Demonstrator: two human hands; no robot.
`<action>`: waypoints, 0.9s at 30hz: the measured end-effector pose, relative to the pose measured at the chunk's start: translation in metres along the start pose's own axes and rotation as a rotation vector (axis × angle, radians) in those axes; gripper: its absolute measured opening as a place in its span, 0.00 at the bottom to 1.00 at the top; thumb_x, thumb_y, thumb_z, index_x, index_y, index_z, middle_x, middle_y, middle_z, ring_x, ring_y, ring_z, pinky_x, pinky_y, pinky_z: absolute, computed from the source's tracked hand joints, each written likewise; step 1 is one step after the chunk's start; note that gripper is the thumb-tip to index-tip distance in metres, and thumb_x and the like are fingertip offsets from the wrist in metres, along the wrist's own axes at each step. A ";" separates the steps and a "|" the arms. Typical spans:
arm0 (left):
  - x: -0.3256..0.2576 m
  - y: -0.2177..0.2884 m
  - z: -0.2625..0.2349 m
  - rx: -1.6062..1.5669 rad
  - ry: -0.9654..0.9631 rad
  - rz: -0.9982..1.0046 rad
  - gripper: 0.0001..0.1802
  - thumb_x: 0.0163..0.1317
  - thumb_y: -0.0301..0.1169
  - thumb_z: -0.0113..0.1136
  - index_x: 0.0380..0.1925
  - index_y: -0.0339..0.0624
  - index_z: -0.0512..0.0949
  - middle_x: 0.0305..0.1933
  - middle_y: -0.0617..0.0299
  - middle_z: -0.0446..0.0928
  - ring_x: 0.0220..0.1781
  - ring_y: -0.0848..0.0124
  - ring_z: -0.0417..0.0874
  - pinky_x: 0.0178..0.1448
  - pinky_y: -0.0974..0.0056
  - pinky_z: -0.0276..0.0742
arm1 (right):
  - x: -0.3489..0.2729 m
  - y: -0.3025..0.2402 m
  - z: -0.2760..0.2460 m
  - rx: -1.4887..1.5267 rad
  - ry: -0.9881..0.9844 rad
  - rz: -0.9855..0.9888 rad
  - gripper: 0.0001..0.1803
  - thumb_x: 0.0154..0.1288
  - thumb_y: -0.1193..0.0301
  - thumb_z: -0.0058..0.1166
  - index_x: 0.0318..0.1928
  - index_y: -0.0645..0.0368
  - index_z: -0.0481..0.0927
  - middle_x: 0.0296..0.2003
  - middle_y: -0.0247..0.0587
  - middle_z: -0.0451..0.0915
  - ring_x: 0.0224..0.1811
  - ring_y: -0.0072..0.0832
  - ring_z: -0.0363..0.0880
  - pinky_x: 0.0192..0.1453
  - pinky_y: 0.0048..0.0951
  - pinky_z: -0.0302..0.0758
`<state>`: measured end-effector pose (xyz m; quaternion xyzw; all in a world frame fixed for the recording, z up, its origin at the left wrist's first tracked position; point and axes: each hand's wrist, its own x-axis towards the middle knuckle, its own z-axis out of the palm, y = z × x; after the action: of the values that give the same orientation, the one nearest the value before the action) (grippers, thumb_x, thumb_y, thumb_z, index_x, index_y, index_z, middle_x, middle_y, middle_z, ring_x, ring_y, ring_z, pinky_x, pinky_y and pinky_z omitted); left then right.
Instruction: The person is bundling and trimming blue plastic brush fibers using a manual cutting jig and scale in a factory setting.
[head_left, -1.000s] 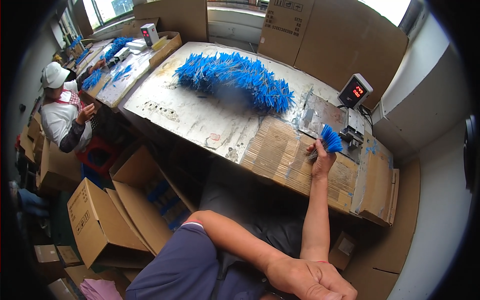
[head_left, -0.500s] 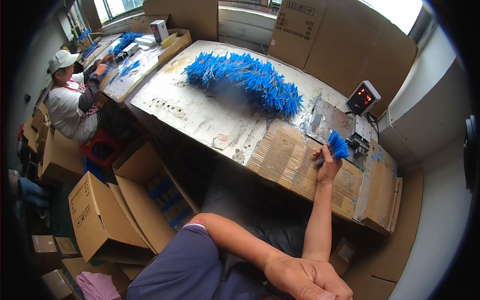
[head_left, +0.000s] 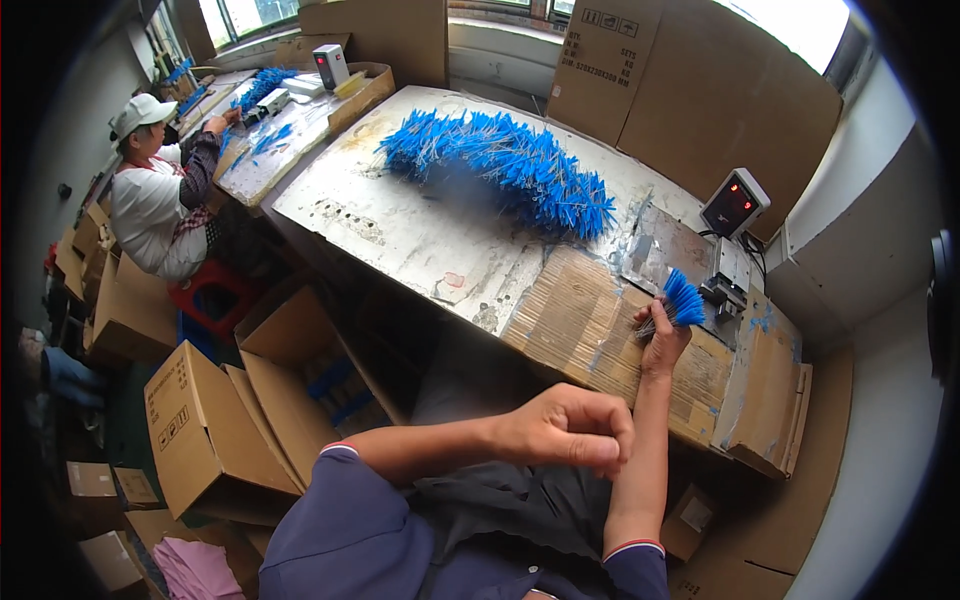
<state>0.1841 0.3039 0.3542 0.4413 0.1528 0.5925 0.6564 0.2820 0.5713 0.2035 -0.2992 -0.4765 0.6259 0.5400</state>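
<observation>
My right hand (head_left: 664,340) is closed around a bundle of thin grey stems with blue ends (head_left: 684,302). The blue ends fan out past the thumb side, over a corrugated cardboard sheet (head_left: 575,312) at the near right of the table. My left hand (head_left: 572,428) hangs in front of the table's near edge, beside my right forearm. Its fingers are curled in and the thumb lies near the bent index finger. Whatever it might hold is hidden. A long heap of the same blue-ended stems (head_left: 500,165) lies across the table (head_left: 420,255), beyond both hands.
A small display box with red digits (head_left: 735,203) and a metal fixture (head_left: 728,280) stand right of the bundle. Tall cardboard (head_left: 730,100) backs the table. Open cartons (head_left: 215,430) sit at lower left. Another person (head_left: 155,200) works at a second table (head_left: 270,165).
My left hand has risen from the lower right and moved left, away from my body. The right hand still grips the bundle. The display's lit digits have changed, and the view has shifted slightly.
</observation>
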 end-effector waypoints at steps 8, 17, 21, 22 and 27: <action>-0.047 0.033 -0.282 1.421 1.466 0.106 0.07 0.64 0.32 0.66 0.38 0.40 0.83 0.36 0.58 0.85 0.38 0.64 0.86 0.46 0.59 0.80 | 0.007 0.002 -0.001 0.032 0.012 -0.002 0.08 0.63 0.79 0.63 0.42 0.65 0.81 0.31 0.38 0.82 0.27 0.27 0.82 0.33 0.31 0.84; -0.024 0.055 -0.343 1.724 1.507 -0.214 0.10 0.62 0.35 0.64 0.37 0.40 0.81 0.41 0.50 0.85 0.46 0.47 0.85 0.50 0.48 0.79 | 0.004 0.003 0.000 0.031 0.012 0.063 0.08 0.64 0.78 0.63 0.43 0.64 0.81 0.32 0.37 0.82 0.27 0.26 0.82 0.32 0.31 0.84; -0.033 0.053 -0.335 1.766 1.471 -0.204 0.10 0.64 0.34 0.63 0.39 0.40 0.79 0.42 0.49 0.84 0.45 0.47 0.85 0.49 0.47 0.79 | 0.007 0.003 -0.006 0.009 0.023 0.073 0.08 0.63 0.78 0.63 0.43 0.64 0.81 0.32 0.38 0.82 0.28 0.26 0.82 0.32 0.30 0.84; -0.039 0.055 -0.331 1.768 1.467 -0.207 0.10 0.64 0.34 0.63 0.39 0.40 0.79 0.42 0.49 0.84 0.45 0.47 0.85 0.49 0.47 0.79 | 0.006 0.002 -0.005 0.015 0.028 0.069 0.08 0.63 0.78 0.63 0.43 0.64 0.81 0.32 0.38 0.82 0.28 0.26 0.82 0.33 0.30 0.84; -0.055 0.066 -0.315 1.932 1.327 -0.243 0.08 0.67 0.33 0.61 0.37 0.40 0.77 0.42 0.50 0.82 0.45 0.47 0.84 0.48 0.47 0.78 | 0.006 0.000 -0.004 -0.009 0.013 0.071 0.08 0.63 0.78 0.63 0.43 0.65 0.82 0.33 0.37 0.82 0.28 0.26 0.82 0.33 0.30 0.84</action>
<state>-0.0998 0.3726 0.2089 0.3431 0.8909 0.2780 -0.1063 0.2841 0.5785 0.2032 -0.3223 -0.4648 0.6407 0.5192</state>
